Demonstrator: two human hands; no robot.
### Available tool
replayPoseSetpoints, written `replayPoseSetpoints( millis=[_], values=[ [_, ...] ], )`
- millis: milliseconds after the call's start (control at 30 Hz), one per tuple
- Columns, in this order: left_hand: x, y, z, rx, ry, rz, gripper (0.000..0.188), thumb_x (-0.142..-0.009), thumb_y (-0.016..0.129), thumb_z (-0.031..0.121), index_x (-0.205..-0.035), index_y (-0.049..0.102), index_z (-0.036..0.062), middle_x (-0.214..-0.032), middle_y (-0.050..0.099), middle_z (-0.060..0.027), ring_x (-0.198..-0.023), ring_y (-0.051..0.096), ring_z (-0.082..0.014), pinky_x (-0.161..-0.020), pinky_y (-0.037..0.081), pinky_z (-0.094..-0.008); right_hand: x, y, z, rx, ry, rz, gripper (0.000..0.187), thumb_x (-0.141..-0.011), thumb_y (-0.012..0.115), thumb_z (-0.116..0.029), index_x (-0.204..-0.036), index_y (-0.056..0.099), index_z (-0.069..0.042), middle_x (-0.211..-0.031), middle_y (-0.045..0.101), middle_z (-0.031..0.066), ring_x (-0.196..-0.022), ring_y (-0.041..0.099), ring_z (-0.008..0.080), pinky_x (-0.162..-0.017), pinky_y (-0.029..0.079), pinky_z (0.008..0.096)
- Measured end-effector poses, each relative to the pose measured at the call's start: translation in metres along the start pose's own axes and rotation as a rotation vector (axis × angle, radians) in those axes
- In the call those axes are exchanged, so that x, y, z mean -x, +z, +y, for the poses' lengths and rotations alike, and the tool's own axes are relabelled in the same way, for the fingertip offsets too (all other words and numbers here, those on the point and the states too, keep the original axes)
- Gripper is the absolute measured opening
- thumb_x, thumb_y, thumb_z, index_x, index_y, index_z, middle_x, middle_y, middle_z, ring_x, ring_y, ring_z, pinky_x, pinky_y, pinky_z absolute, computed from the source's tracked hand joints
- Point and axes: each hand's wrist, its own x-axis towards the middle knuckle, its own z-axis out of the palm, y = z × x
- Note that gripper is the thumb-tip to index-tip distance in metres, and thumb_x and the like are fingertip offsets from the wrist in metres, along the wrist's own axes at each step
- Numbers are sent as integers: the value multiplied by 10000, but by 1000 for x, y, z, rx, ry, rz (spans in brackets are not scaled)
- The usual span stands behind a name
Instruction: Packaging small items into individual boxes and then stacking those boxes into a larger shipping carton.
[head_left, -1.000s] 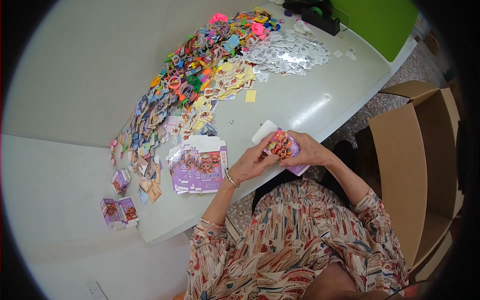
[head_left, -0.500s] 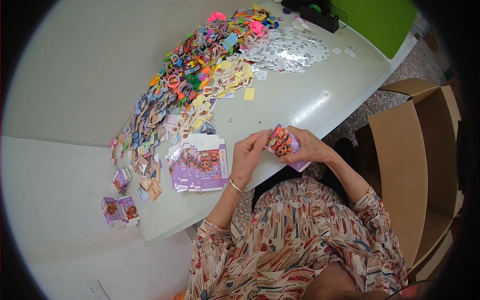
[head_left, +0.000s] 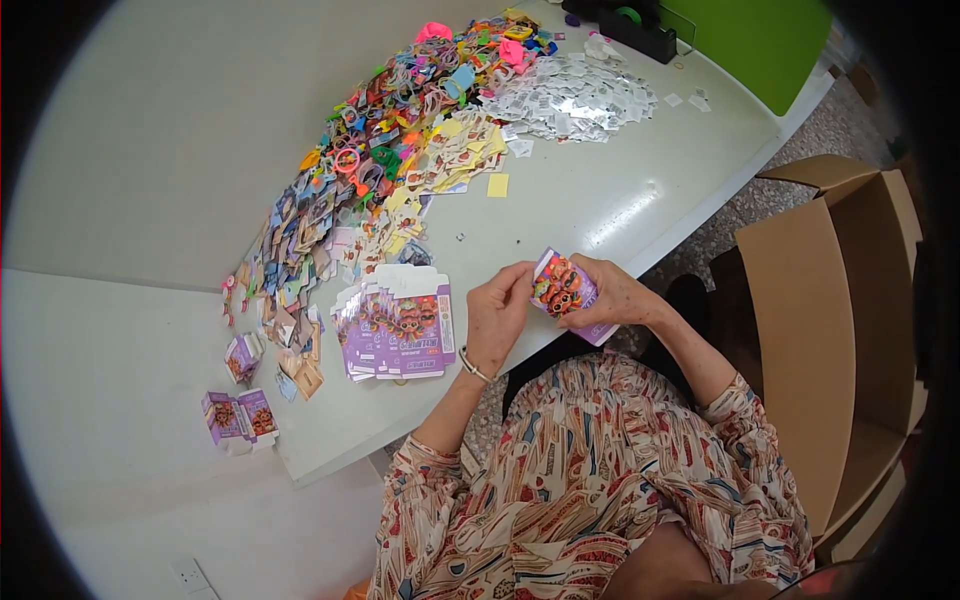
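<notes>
A small purple printed carton [head_left: 563,290] is held over the near edge of the table. My right hand [head_left: 612,292] wraps round its right side, with the thumb across the lower front. At the carton's upper left edge, my left hand [head_left: 500,310] has its thumb and fingers closed in a pinch; the fingertips are partly hidden. To the left of that hand lies a fanned stack of flat purple cartons [head_left: 400,335] with white flaps.
Along the table's far side run heaps of colourful small toys [head_left: 400,120], white packets [head_left: 575,100] and printed cards [head_left: 455,155]. Folded purple cartons [head_left: 238,418] lie at the far left. A black tape dispenser [head_left: 640,35] stands at the back; an open cardboard box [head_left: 800,360] is at right.
My left hand's fingers have shifted slightly at the carton's edge. The carton and my right hand stay almost in the same place.
</notes>
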Motion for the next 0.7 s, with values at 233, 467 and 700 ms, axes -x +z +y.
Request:
replayPoseSetpoints(
  millis=[233,467,700],
  values=[
    [12,7,3,-91,378,51,200,-888,574,25,-1073,641,-11,-885,685,-88,-742,621,-78,-631,491,-238,2,0,-2,-61,-48,-58,484,-633,818,-223,-996,568,-23,-857,643,70,-789,608,158,-748,490,292],
    [-1,4,21,-53,37,-159,247,-875,593,23,-1119,617,-9,-950,699,-113,-755,673,-175,-640,514,-290,3,-6,-7,-85,-13,-87,509,-635,820,-197,-1042,566,-27,-877,652,56,-797,602,139,-751,496,294],
    [15,18,9,-207,414,44,249,-895,586,40,-1138,623,-2,-968,674,-125,-808,653,-181,-706,509,-260,3,-6,-1,35,-79,-117,544,-631,825,-240,-1048,550,-25,-869,662,86,-778,626,174,-736,510,303]
  ],
)
